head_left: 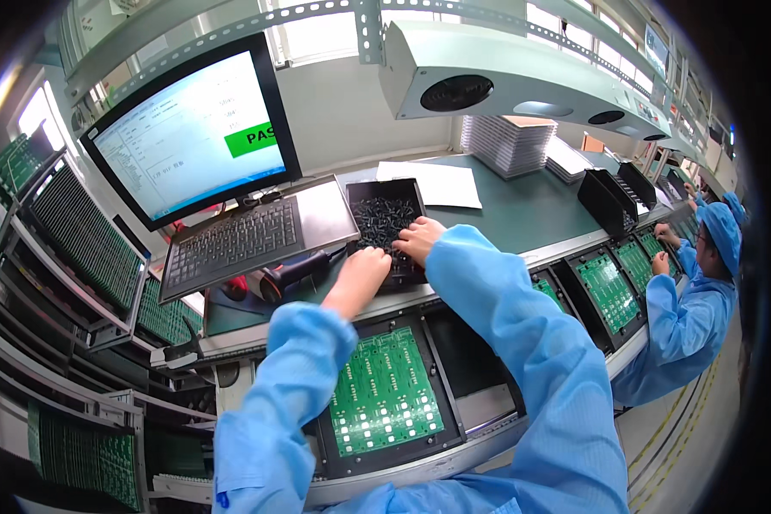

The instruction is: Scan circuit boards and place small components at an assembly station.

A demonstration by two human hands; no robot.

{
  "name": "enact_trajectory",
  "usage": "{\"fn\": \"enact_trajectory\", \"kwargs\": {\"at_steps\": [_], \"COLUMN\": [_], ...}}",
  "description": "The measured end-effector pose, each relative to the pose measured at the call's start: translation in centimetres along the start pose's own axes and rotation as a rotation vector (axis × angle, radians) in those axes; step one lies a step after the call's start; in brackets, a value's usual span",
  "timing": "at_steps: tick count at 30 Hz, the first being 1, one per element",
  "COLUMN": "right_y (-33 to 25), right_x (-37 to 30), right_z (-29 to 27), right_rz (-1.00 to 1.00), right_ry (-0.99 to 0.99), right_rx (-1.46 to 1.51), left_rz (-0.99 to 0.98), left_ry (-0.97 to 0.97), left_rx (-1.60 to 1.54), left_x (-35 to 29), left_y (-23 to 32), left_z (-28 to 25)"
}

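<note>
Head view: holding bare left hand (361,279) and right hand (421,240), grasp unclear, over black rectangular bin (385,190), placed seemingly for reach.

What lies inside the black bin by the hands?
Many small black parts lie in the black bin. The left hand and right hand hide some; the bottom beneath the parts cannot be seen.
</note>
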State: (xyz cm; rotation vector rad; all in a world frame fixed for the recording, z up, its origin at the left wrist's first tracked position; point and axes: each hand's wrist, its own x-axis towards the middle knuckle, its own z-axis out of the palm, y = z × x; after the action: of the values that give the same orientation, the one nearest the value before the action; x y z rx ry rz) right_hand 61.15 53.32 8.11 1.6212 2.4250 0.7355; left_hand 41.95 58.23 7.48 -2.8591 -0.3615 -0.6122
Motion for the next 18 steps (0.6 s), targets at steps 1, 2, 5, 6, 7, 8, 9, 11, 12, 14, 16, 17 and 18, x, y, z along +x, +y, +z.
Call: {"fn": "enact_trajectory", "kwargs": {"at_steps": [1,2,5,6,7,8,9,11,12,14,16,17,18], "right_y": [-0.2,-0.6,-0.4,-0.3,0.0,0.4,0.2,-0.1,0.1,-0.2,-0.4,-0.6,-0.7], "right_x": [1.5,2.5,2.2,1.8,1.4,1.0,1.3,1.8,1.9,1.7,1.4,1.4,1.0], "right_z": [-0.8,-0.7,0.7,1.2,1.7,2.1,1.6,0.3,0.4,0.3,0.6,0.9,1.2], "right_rz": [0.006,0.019,0.119,0.127,0.135,0.146,0.136,0.133,0.147,0.162,0.182,0.197,0.216], "right_ry": [-0.190,-0.280,-0.340,-0.298,-0.255,-0.156,-0.148,-0.139,-0.151,-0.141,-0.046,-0.014,0.009], "right_rx": [0.051,0.085,0.014,0.038,0.064,0.077,0.086,0.073,0.072,0.061,0.034,0.035,0.037], "left_rz": [-0.066,-0.134,-0.197,-0.219,-0.241,-0.263,-0.273,-0.180,-0.190,-0.225,-0.219,-0.224,-0.243], "left_ry": [-0.062,-0.145,-0.380,-0.362,-0.345,-0.336,-0.344,-0.188,-0.071,-0.040,-0.037,-0.041,-0.015], "left_rx": [0.145,0.212,0.094,0.071,0.048,0.030,0.037,0.078,0.060,0.040,0.087,0.111,0.128], "left_x": [1.0,1.7,4.6,4.9,5.0,5.2,4.8,4.0,4.0,4.1,4.0,3.9,4.1], "left_y": [-1.0,-1.8,-1.6,-1.3,-1.1,-0.8,-1.2,-2.1,-2.1,-1.6,-1.6,-1.6,-1.1], "left_z": [1.5,2.9,2.9,2.8,2.7,2.6,2.7,2.9,2.9,2.9,3.5,3.8,4.1]}}
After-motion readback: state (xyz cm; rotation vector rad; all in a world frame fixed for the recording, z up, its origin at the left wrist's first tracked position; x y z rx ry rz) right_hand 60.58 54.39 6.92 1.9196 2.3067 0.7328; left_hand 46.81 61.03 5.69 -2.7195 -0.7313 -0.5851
